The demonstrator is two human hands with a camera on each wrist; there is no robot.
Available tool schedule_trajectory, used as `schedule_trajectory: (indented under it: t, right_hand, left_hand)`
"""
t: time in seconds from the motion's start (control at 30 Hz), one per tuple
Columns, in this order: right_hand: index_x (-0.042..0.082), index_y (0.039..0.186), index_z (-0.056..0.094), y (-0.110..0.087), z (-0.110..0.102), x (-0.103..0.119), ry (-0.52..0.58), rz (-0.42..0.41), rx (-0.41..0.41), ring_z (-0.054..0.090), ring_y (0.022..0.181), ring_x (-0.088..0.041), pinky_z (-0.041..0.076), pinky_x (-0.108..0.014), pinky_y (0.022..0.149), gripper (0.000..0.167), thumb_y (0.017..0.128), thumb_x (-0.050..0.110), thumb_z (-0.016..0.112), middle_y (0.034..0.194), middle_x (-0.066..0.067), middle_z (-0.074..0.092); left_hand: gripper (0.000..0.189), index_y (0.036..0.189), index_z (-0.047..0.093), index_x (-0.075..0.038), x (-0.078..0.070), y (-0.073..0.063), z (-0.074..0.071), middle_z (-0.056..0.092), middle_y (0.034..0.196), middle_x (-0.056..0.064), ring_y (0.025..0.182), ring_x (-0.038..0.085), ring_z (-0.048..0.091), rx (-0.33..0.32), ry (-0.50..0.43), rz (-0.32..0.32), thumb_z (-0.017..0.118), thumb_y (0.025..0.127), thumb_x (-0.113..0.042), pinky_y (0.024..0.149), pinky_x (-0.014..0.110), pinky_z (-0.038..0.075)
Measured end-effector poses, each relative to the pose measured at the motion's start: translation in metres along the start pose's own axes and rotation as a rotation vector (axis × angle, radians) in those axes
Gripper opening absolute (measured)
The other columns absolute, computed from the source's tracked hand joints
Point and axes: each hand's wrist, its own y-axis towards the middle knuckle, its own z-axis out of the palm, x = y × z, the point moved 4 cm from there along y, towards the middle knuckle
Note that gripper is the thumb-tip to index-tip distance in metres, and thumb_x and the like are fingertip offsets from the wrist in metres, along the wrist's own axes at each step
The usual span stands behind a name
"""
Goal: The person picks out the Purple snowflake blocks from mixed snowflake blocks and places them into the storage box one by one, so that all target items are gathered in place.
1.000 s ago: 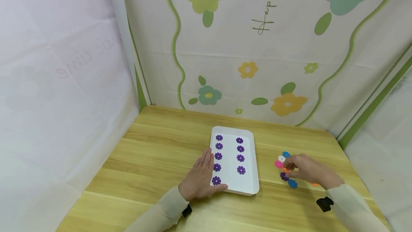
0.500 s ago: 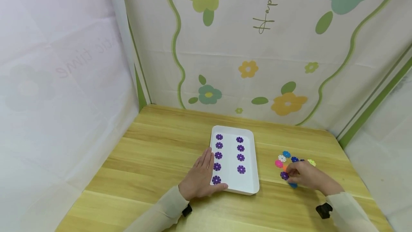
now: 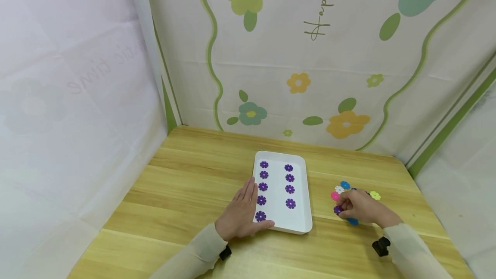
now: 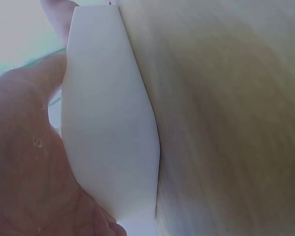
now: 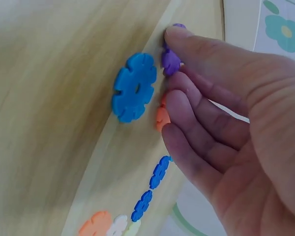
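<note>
A white tray (image 3: 277, 171) holds two columns of purple flower-shaped plastic discs; a left column disc (image 3: 263, 187) and a right column disc (image 3: 289, 189) lie flat. My left hand (image 3: 242, 214) rests on the tray's near left corner, fingers straight along its left side and thumb along the front rim. Right of the tray, my right hand (image 3: 362, 206) pinches a purple flower disc (image 5: 171, 60) between thumb and fingertips, at table level. Around that hand lie a pink disc (image 3: 335, 196), a white disc (image 3: 339, 189) and a blue disc (image 5: 134, 88).
More flower discs lie partly behind the right hand: an orange disc (image 5: 162, 118), dark blue discs (image 5: 159, 172) and a yellow disc (image 3: 375, 195). The wooden table (image 3: 193, 175) ends at a flower-printed cloth wall (image 3: 271, 55) at the back, with cloth at both sides.
My right hand has closed its fingertips on the purple disc, which has slid slightly left. The left hand and tray have stayed in place.
</note>
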Motion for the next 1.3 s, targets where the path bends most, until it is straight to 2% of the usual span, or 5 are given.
schedule_trajectory:
  t: [0.23,0.67,0.83,1.03,1.3]
  right_hand:
    - [0.012,0.093,0.069,0.005,0.0,0.002,0.04,-0.006,0.043,0.058,0.075,-0.002,0.053,-0.021,0.065,0.022,0.085,0.017,0.089,0.085,0.006,0.067]
    - [0.013,0.092,0.068,0.017,-0.022,0.026,0.04,-0.119,0.065,0.059,0.073,-0.002,0.053,-0.021,0.064,0.009,0.099,0.011,0.073,0.086,0.005,0.069]
    - [0.013,0.093,0.069,0.022,-0.037,0.042,0.075,-0.12,0.072,0.061,0.069,-0.003,0.054,-0.022,0.061,0.008,0.101,0.014,0.071,0.085,0.002,0.073]
    - [0.015,0.094,0.071,0.031,-0.049,0.071,0.065,-0.184,0.089,0.06,0.069,0.001,0.055,-0.022,0.063,0.009,0.103,0.015,0.069,0.085,0.006,0.074]
    - [0.015,0.09,0.07,0.048,-0.037,0.113,0.065,-0.271,0.157,0.06,0.072,-0.001,0.054,-0.022,0.065,0.012,0.102,0.013,0.07,0.087,0.005,0.075]
  left_hand:
    - [0.119,0.166,0.015,0.007,-0.001,-0.001,0.0,0.004,0.177,0.025,0.166,0.04,0.011,-0.001,0.003,0.005,0.052,0.094,-0.08,0.133,0.051,0.024]
    - [0.12,0.167,0.012,0.005,0.001,-0.001,0.002,0.001,0.177,0.023,0.166,0.038,0.008,0.019,-0.01,-0.01,0.05,0.094,-0.082,0.134,0.05,0.022]
    - [0.121,0.167,0.011,0.005,0.002,0.001,0.002,0.0,0.178,0.022,0.166,0.038,0.006,0.007,-0.012,-0.006,0.048,0.094,-0.083,0.134,0.05,0.021]
    - [0.121,0.167,0.011,0.005,0.001,0.003,0.002,0.0,0.177,0.023,0.166,0.038,0.006,0.011,-0.007,-0.01,0.048,0.093,-0.083,0.134,0.05,0.021]
    - [0.122,0.167,0.011,0.005,0.001,0.003,0.001,0.0,0.177,0.023,0.166,0.038,0.006,0.017,-0.006,-0.013,0.048,0.093,-0.085,0.134,0.05,0.021]
